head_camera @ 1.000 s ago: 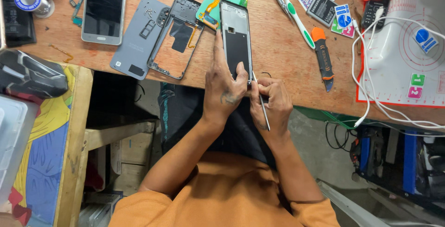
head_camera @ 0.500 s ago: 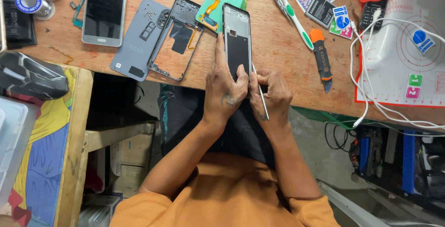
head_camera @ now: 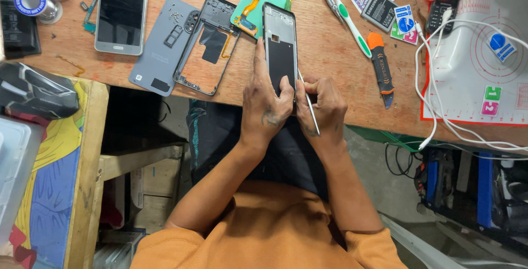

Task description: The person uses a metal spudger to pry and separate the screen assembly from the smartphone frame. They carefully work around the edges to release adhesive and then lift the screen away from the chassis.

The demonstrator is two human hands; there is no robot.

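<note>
- Count: one opened phone (head_camera: 280, 46) in hand; one silver phone (head_camera: 121, 10) lying flat; one grey back cover (head_camera: 159, 49); one black frame (head_camera: 209, 43); one white cable (head_camera: 434, 76).
- Tools on the desk (head_camera: 341, 65): one orange-handled tool (head_camera: 379, 65), one green-and-white tool (head_camera: 341, 5).
- Containers: none visible with contents — the loose parts lie directly on the desk.
- Opened phone: at the desk's near edge, long axis running away from the person, upper end pointing to the far side.
- Left hand (head_camera: 267, 107): fingers closed around the phone's lower end, index finger extended along its left edge.
- Right hand (head_camera: 324, 107): fingertips pinching a thin metal tool (head_camera: 309, 107) — tip at the phone's right edge.
</note>
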